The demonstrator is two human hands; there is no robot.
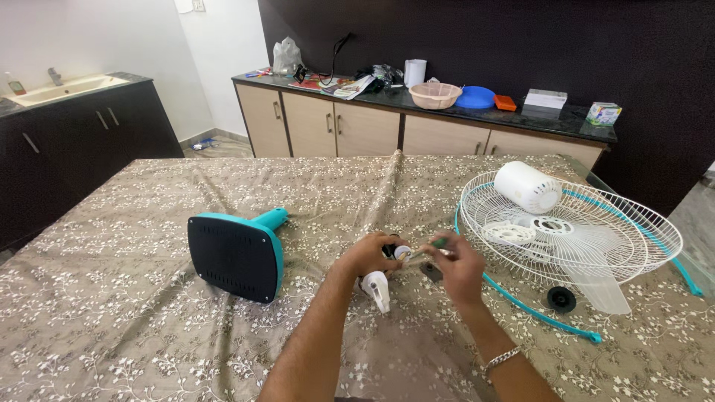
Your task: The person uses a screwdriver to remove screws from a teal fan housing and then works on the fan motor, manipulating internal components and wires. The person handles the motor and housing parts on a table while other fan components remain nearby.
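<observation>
The fan lies in pieces, so I judge the job roughly midway: the wire guard (596, 223) lies flat with the white motor housing (527, 186), the clear blades (596, 268) and a ring inside it, the teal rim band (521, 301) loose along its near edge, a black knob (561, 298) beside that. The teal and black base (237, 255) lies well to the left of the guard, tipped on its side.

Between base and guard, nearer the guard, my left hand (369, 254) has its grip closed around a small white-and-black part (376, 286); its long axis runs from my hand down toward me. My right hand (460, 268) grips a green-handled screwdriver (428, 249), lying nearly level, tip pointing left into that part. The part itself is not yet opened or refitted; which, I cannot tell.
</observation>
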